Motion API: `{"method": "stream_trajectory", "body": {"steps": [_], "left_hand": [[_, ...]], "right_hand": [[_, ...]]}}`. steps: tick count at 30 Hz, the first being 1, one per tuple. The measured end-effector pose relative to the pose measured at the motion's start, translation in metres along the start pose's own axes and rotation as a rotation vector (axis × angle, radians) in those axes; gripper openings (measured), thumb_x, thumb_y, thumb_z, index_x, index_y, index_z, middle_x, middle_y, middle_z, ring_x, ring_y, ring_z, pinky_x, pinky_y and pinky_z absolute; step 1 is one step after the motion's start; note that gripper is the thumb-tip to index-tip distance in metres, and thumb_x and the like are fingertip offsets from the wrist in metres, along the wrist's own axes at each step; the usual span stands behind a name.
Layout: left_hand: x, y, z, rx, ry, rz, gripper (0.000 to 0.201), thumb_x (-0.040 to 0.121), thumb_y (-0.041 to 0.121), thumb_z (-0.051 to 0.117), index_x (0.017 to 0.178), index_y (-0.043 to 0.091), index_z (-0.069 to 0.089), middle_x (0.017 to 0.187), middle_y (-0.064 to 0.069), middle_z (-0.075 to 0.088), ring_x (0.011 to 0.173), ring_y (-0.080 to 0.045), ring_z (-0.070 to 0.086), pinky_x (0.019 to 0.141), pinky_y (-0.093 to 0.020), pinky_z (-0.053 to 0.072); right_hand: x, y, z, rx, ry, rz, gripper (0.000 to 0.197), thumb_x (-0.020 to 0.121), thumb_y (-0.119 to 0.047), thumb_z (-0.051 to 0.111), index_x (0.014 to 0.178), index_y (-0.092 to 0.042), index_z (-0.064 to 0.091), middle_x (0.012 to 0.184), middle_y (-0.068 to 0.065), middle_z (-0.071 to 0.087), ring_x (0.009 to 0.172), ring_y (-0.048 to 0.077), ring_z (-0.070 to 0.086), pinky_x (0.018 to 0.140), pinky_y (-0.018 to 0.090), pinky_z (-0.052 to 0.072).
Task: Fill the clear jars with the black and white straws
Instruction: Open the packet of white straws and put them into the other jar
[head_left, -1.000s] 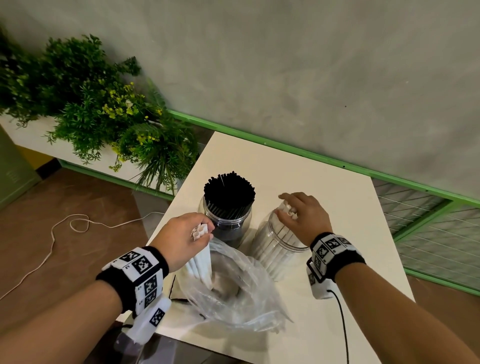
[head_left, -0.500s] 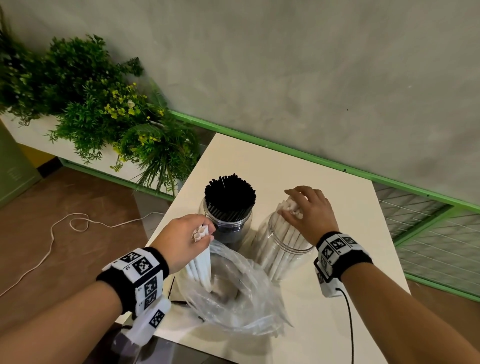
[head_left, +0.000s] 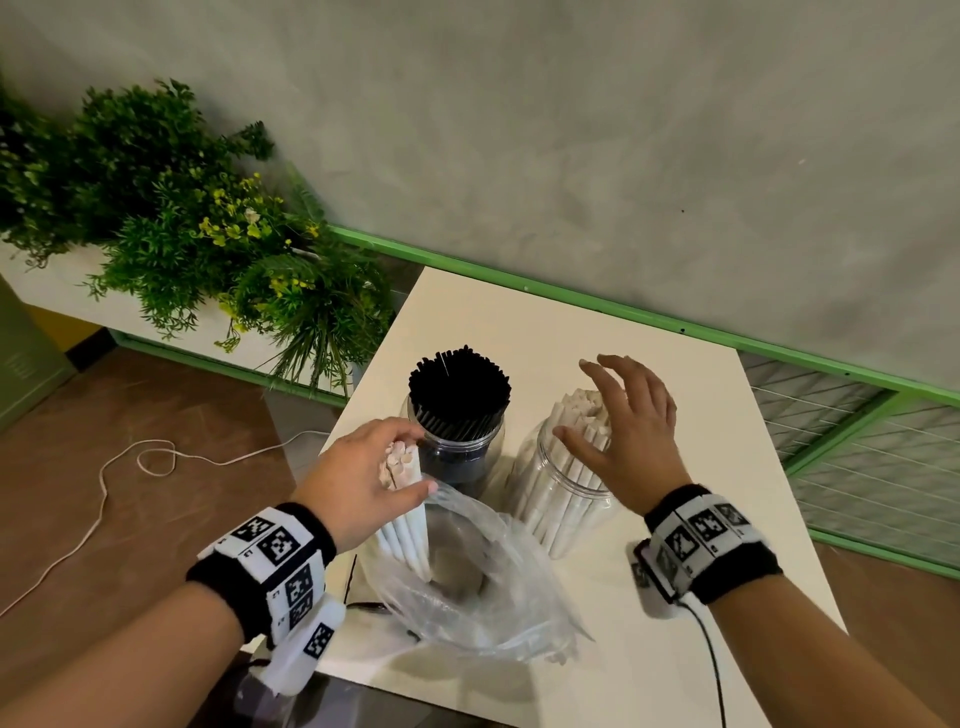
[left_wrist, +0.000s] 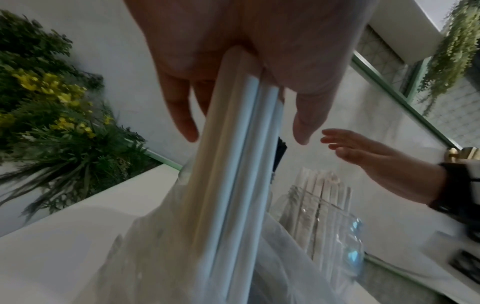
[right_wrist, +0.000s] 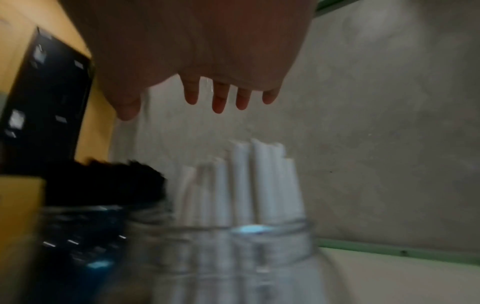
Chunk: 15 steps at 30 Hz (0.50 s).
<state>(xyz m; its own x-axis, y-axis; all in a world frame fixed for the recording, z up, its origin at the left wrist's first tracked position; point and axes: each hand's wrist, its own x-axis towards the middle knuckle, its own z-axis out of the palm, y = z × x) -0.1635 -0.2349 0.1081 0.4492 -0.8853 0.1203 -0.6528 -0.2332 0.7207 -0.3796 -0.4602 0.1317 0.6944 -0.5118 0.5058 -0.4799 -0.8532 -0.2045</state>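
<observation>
On the table (head_left: 649, 364), two jars; left grip (head_left: 358, 480) holds white straws (head_left: 408, 519), right grip (head_left: 631, 441) spread, empty.

left hand (head_left: 363, 475) curled in a grip, right hand (head_left: 626, 434) spread, raised

White table (head_left: 519, 322) w/ 2 clear jars (head_left: 563, 499) side by side, plastic bag (head_left: 483, 587) just in front.

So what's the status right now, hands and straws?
Left hand grips white straw bundle over plastic bag. Right hand open above white-straw jar, touching nothing. Black-straw jar full. Path clear.
</observation>
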Motion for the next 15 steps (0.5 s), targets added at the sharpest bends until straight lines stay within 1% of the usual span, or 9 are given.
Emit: {"method": "stream_trajectory", "body": {"steps": [2, 3, 5, 7, 8, 10, 12, 13, 15], "left_hand": [[-0.006, -0.002, -0.004, -0.012, 0.055, -0.077, 0.053, 0.066, 0.052, 0.074, 0.110, 0.043, 0.046, 0.104, 0.019, 0.051, 0.090, 0.002, 0.053, 0.074, -0.019, 0.040], [-0.009, -0.002, -0.003, -0.049, 0.061, -0.099, 0.056, 0.061, 0.054, 0.072, 0.110, 0.043, 0.046, 0.103, 0.017, 0.052, 0.090, 0.002, 0.054, 0.075, -0.020, 0.042], [-0.015, -0.006, -0.001, -0.109, 0.054, -0.109, 0.059, 0.055, 0.057, 0.065, 0.109, 0.041, 0.047, 0.101, 0.015, 0.057, 0.090, -0.001, 0.056, 0.075, -0.017, 0.042], [-0.020, -0.008, 0.001, -0.137, 0.061, -0.113, 0.056, 0.061, 0.043, 0.076, 0.110, 0.039, 0.050, 0.097, 0.015, 0.060, 0.086, 0.000, 0.058, 0.072, -0.009, 0.041], [-0.021, -0.009, 0.002, -0.150, 0.075, -0.116, 0.055, 0.065, 0.032, 0.080, 0.111, 0.038, 0.050, 0.093, 0.015, 0.061, 0.083, 0.001, 0.059, 0.069, -0.007, 0.041], [-0.025, -0.010, 0.004, -0.186, 0.099, -0.128, 0.054, 0.070, 0.018, 0.080, 0.110, 0.039, 0.051, 0.087, 0.013, 0.063, 0.079, 0.000, 0.060, 0.068, -0.010, 0.045], [-0.029, -0.010, 0.006, -0.226, 0.106, -0.131, 0.051, 0.071, 0.013, 0.079, 0.105, 0.041, 0.053, 0.084, 0.010, 0.065, 0.077, -0.001, 0.061, 0.068, -0.013, 0.047], [-0.030, -0.011, 0.007, -0.238, 0.104, -0.124, 0.048, 0.072, 0.012, 0.079, 0.101, 0.040, 0.054, 0.084, 0.010, 0.066, 0.078, 0.000, 0.061, 0.068, -0.011, 0.046], [-0.033, -0.010, 0.009, -0.254, 0.096, -0.103, 0.042, 0.073, 0.009, 0.078, 0.096, 0.038, 0.058, 0.085, 0.008, 0.068, 0.077, 0.001, 0.062, 0.067, -0.008, 0.045]], "right_hand": [[-0.012, -0.036, 0.000, 0.167, 0.020, -0.063, 0.062, 0.085, -0.052, 0.055, 0.136, -0.018, 0.046, 0.134, 0.005, 0.047, 0.126, 0.021, 0.037, 0.105, 0.039, 0.030], [-0.019, -0.054, 0.002, 0.237, -0.033, -0.087, 0.060, 0.085, -0.050, 0.055, 0.136, -0.018, 0.046, 0.132, 0.006, 0.047, 0.124, 0.020, 0.038, 0.104, 0.040, 0.033], [-0.034, -0.090, 0.016, 0.369, -0.246, -0.083, 0.066, 0.084, -0.053, 0.054, 0.140, -0.022, 0.038, 0.136, 0.003, 0.043, 0.126, 0.018, 0.036, 0.106, 0.040, 0.034], [-0.045, -0.112, 0.039, 0.528, -0.427, -0.004, 0.078, 0.080, -0.058, 0.057, 0.145, -0.027, 0.027, 0.143, -0.003, 0.037, 0.130, 0.013, 0.034, 0.109, 0.032, 0.031], [-0.047, -0.120, 0.049, 0.621, -0.467, 0.052, 0.084, 0.077, -0.057, 0.062, 0.146, -0.030, 0.022, 0.144, -0.006, 0.036, 0.131, 0.010, 0.034, 0.110, 0.029, 0.031], [-0.045, -0.129, 0.065, 0.800, -0.502, 0.167, 0.092, 0.076, -0.046, 0.073, 0.147, -0.031, 0.017, 0.143, -0.013, 0.039, 0.130, 0.000, 0.038, 0.108, 0.023, 0.033], [-0.041, -0.133, 0.074, 0.936, -0.518, 0.258, 0.087, 0.076, -0.027, 0.079, 0.145, -0.029, 0.026, 0.135, -0.016, 0.048, 0.123, -0.008, 0.044, 0.102, 0.015, 0.035], [-0.039, -0.135, 0.077, 0.985, -0.515, 0.289, 0.078, 0.075, -0.022, 0.079, 0.138, -0.030, 0.035, 0.130, -0.012, 0.054, 0.118, -0.006, 0.050, 0.099, 0.014, 0.038], [-0.036, -0.138, 0.080, 1.048, -0.498, 0.334, 0.056, 0.069, -0.024, 0.078, 0.118, -0.031, 0.053, 0.114, -0.004, 0.065, 0.106, 0.006, 0.061, 0.093, 0.021, 0.046]]}}
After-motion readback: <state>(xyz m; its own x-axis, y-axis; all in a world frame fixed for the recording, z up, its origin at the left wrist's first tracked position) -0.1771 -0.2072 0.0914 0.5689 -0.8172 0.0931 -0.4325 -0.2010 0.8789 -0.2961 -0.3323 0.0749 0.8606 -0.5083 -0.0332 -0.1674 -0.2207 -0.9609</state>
